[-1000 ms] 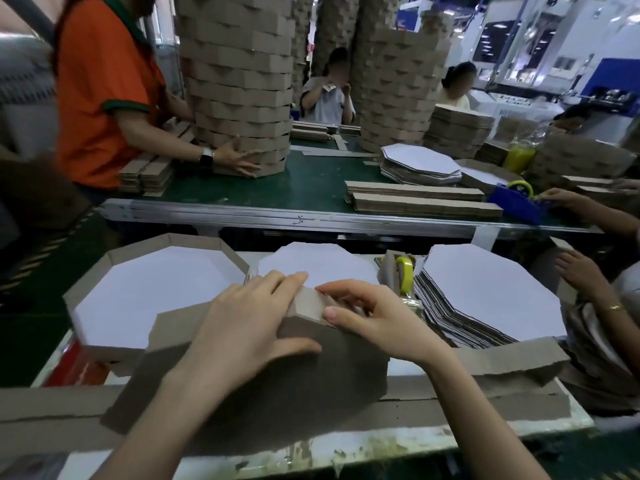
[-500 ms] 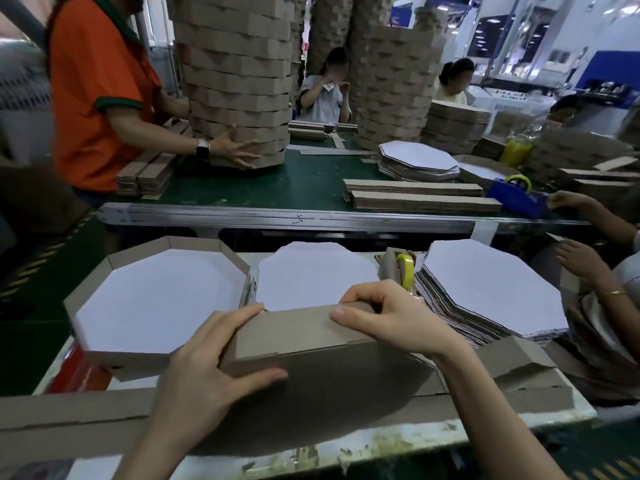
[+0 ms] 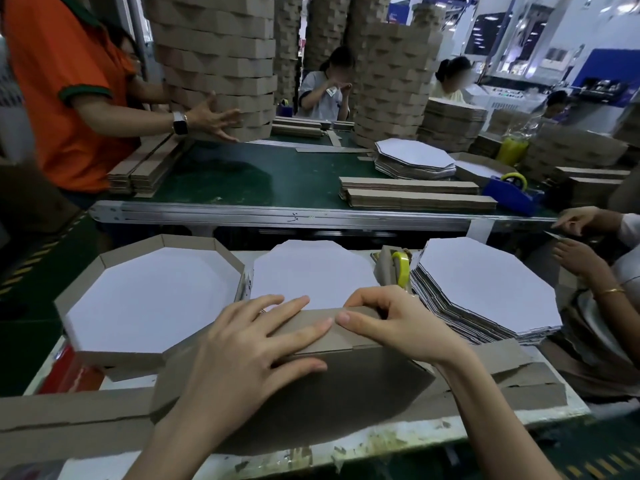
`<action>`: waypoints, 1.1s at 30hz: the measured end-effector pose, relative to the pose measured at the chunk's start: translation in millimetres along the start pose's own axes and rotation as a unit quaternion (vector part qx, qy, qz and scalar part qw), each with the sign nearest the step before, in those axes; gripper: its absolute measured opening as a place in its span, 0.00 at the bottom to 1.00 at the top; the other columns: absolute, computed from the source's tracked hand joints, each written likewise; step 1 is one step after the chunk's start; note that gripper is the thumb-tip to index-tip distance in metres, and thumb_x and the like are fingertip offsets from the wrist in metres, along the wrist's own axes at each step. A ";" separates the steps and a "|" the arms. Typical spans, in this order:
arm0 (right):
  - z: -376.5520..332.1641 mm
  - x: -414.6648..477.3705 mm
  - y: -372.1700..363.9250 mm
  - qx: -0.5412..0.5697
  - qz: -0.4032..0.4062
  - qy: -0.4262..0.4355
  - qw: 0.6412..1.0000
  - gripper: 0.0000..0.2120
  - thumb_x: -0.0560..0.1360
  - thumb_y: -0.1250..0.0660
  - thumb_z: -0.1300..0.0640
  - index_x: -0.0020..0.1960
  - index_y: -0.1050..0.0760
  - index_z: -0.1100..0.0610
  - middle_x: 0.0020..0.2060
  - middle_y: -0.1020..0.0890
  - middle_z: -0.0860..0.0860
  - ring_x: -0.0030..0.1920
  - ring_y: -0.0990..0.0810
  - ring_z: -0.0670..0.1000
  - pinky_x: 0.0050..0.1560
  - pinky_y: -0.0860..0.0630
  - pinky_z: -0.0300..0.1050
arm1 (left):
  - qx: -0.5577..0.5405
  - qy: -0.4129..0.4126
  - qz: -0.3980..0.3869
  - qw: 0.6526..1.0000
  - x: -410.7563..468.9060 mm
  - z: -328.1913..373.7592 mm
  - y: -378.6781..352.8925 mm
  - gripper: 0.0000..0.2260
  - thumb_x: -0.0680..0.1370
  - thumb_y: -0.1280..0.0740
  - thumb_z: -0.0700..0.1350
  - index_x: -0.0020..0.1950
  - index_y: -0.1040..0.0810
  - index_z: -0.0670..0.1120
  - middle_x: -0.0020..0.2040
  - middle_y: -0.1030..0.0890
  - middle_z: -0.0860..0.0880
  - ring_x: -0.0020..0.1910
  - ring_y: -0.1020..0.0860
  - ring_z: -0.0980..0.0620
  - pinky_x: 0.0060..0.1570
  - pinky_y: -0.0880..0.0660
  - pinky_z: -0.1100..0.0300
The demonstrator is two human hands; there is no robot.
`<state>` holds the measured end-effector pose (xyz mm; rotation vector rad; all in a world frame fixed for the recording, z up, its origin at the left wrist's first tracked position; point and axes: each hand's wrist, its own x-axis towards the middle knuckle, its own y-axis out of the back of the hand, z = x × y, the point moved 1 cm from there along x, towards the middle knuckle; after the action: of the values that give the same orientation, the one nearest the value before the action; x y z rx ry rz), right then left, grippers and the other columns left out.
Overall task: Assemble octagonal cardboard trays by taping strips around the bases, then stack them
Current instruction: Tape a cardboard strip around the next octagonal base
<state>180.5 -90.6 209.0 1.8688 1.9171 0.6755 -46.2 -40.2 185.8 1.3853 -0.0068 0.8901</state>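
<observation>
A brown octagonal tray (image 3: 332, 393) stands tilted on edge at the near side of the white table, its underside toward me. My left hand (image 3: 249, 355) lies flat with spread fingers on the strip (image 3: 343, 336) along its top edge. My right hand (image 3: 398, 323) curls over that same strip, thumb on the near face and fingers behind. A finished tray (image 3: 149, 299) with a white floor sits at the left. A loose white octagonal base (image 3: 308, 271) lies behind my hands, and a stack of bases (image 3: 485, 292) is at the right.
A yellow tape roll (image 3: 401, 268) sits between the base and the stack. Loose strips (image 3: 69, 420) lie along the table's near edge. Beyond is a green conveyor (image 3: 277, 181) with strip bundles, tall tray stacks and a blue tape dispenser (image 3: 512, 192). Other people's hands work at the right (image 3: 581, 258).
My left hand slid right along the tray's top strip until its fingertips met my right hand. The person in orange shifted hands on the far stack.
</observation>
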 end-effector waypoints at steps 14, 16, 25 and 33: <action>177.4 61.1 79.4 0.154 0.338 -0.391 0.842 0.07 0.78 0.42 0.67 0.42 0.32 0.61 0.35 0.31 0.55 0.35 0.31 0.53 0.29 0.32 0.44 | -0.118 0.008 -0.007 0.993 15.6 -10.8 -11.7 0.13 0.76 0.43 0.66 0.59 0.26 0.75 0.67 0.28 0.66 0.65 0.30 0.60 0.56 0.30 0.57; 208.3 65.1 85.6 0.104 0.288 -0.447 0.841 0.07 0.78 0.37 0.66 0.41 0.31 0.61 0.36 0.28 0.56 0.37 0.27 0.54 0.30 0.28 0.45 | -0.114 0.008 -0.011 0.993 19.1 -11.3 -13.5 0.13 0.77 0.44 0.68 0.59 0.27 0.75 0.67 0.28 0.68 0.66 0.31 0.62 0.57 0.32 0.60; 273.6 96.1 83.6 0.077 0.195 -0.496 0.843 0.13 0.80 0.35 0.61 0.58 0.29 0.70 0.46 0.22 0.63 0.54 0.20 0.65 0.57 0.22 0.63 | -0.129 0.033 0.004 0.991 37.1 -9.4 -21.7 0.13 0.75 0.38 0.64 0.59 0.25 0.73 0.66 0.27 0.67 0.63 0.27 0.60 0.54 0.25 0.49; 292.8 108.0 87.4 0.179 0.253 -0.505 0.806 0.09 0.78 0.34 0.65 0.57 0.25 0.68 0.45 0.22 0.60 0.45 0.22 0.56 0.49 0.23 0.49 | -0.119 0.048 0.005 0.992 50.1 -2.2 -25.3 0.12 0.74 0.38 0.64 0.57 0.23 0.73 0.64 0.25 0.67 0.60 0.26 0.60 0.54 0.26 0.51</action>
<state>415.9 39.5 28.2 2.2721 0.8668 -0.5698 0.8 -9.7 188.9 1.1206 -0.0461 0.9325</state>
